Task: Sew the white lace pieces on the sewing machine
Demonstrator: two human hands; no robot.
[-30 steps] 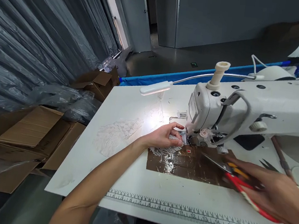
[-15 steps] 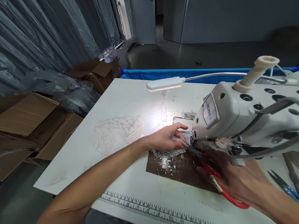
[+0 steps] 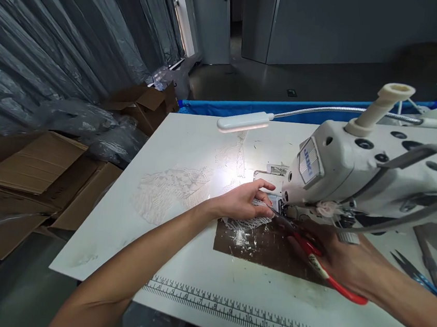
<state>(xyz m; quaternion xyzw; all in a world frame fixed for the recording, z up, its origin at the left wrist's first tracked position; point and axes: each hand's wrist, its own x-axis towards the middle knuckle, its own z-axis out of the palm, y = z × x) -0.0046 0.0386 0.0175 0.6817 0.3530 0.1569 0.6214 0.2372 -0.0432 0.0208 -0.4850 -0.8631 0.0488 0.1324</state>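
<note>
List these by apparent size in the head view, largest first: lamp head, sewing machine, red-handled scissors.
1. Sewing machine, running past the right edge
2. Red-handled scissors, partly hidden by the right hand
3. Lamp head

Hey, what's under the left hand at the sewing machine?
Under the left hand, white lace shows, its near edge overlapping a brown sheet. What the hand itself covers can't be seen.
</note>
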